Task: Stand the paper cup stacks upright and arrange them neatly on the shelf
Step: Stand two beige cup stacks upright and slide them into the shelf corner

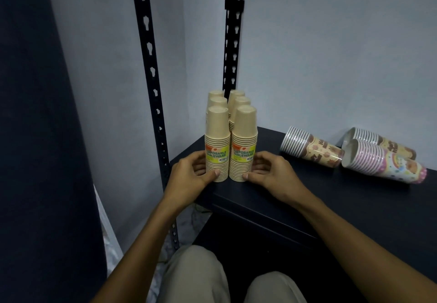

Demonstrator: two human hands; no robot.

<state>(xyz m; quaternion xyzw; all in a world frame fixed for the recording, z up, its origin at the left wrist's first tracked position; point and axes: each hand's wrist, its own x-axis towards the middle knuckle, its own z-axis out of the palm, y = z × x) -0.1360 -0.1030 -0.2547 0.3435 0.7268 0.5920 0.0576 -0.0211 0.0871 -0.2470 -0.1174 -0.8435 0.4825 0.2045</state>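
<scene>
Your knees in beige trousers (194, 276) fill the bottom of the view, with both bare forearms reaching forward over them to the dark shelf (331, 198). Your left hand (189, 175) cups the front-left kraft cup stack (217, 146) from its outer side, thumb laid across the lowest rims and fingers curled round the far side. Your right hand (269, 172) mirrors it on the front-right kraft cup stack (244, 146), thumb on the base rims, fingers wrapped behind. Each grip is a loose curl pressed against its stack, not a closed fist.

Both front stacks stand upright, mouths down, side by side and nearly touching, at the shelf's left front corner; each carries a yellow-green label reading "Disposable Tableware". Behind them four more kraft stacks (236, 100) stand upright in two rows, close to the wall and the slotted black upright (233, 30).

Well to the right, three patterned cup stacks lie on their sides: a brown-printed stack (312, 147), a pink rainbow stack (383, 164) just beside it, and a yellow-printed stack (383, 141) behind that one.
</scene>
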